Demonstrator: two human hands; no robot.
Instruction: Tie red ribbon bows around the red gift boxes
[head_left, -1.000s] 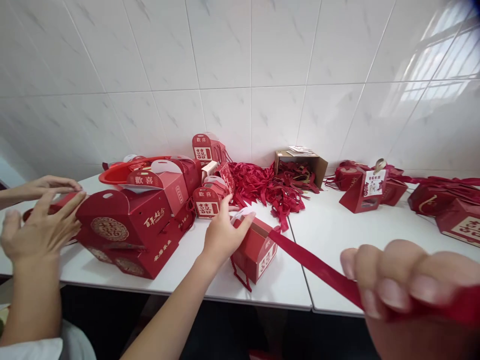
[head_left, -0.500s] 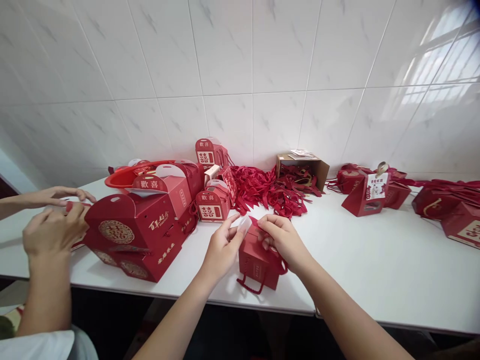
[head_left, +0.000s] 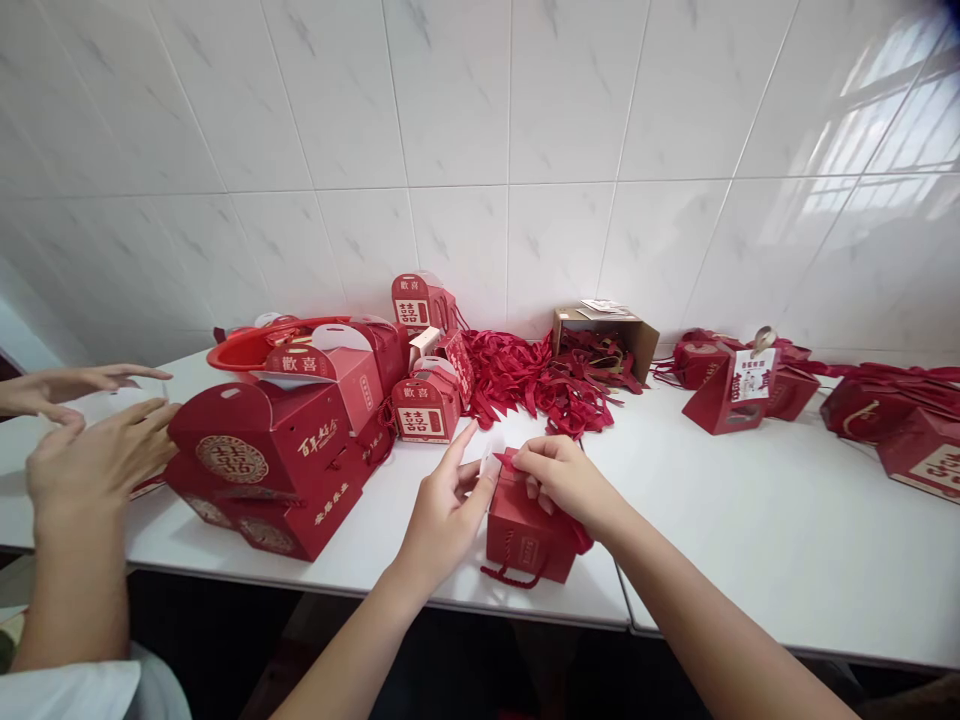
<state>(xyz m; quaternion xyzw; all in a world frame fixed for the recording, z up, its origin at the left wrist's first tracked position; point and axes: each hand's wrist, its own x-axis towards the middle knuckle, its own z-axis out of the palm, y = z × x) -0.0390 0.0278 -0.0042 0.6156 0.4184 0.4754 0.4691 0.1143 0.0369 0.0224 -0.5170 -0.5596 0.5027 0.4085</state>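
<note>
A small red cardboard gift box (head_left: 517, 525) is set upright near the front edge of the white table (head_left: 750, 540), beside the seam, with its dark red rope handle (head_left: 514, 578) drooping from the side that is turned to the viewer. A white-faced card flap (head_left: 489, 464) at the top of the box is pinched by the left hand (head_left: 446, 515) between thumb and curled fingers, the forefinger being held out straight. A flat, glossy red ribbon (head_left: 583, 538) is gripped by the right hand (head_left: 570, 485) between thumb and fingertips, just above the box's top. One second ago the ribbon was being pulled taut far to the right, and the box's pale printed panel was shown; now the ribbon has been brought back to the box, which has been turned. Since half a second ago the box has been shifted slightly rightward. Behind it, the tangled heap of red ribbons (head_left: 502, 365) and the open brown cardboard carton (head_left: 645, 350) are left undisturbed, as is the stack of larger red boxes (head_left: 255, 430) at the left
</note>
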